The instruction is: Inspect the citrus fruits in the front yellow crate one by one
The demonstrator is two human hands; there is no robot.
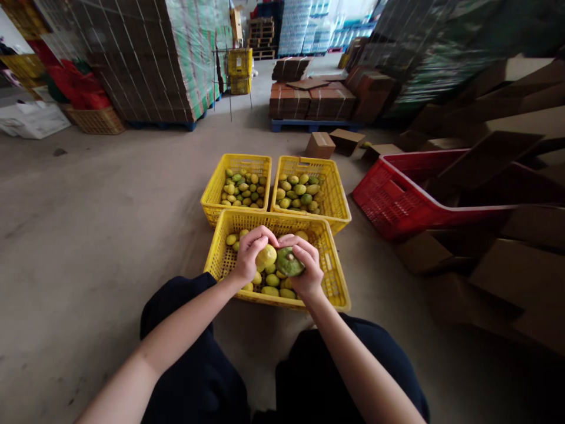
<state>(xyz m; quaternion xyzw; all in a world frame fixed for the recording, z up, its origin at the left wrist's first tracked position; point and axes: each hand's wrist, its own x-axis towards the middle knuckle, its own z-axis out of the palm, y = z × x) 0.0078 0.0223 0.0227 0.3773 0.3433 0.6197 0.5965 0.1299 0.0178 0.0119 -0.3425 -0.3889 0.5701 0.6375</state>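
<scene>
Head cam: L hand grips yellow fruit, R hand green fruit; both part-hide loose pile in nr crate; floor stretches L.

Just below the frame's centre, the front crate holds fruit; behind it, the left crate and right crate, side by side, hold more. Above the front crate, one piece is in the left hand, another in the right hand. At frame right, boxes lie before and behind a bin.
</scene>
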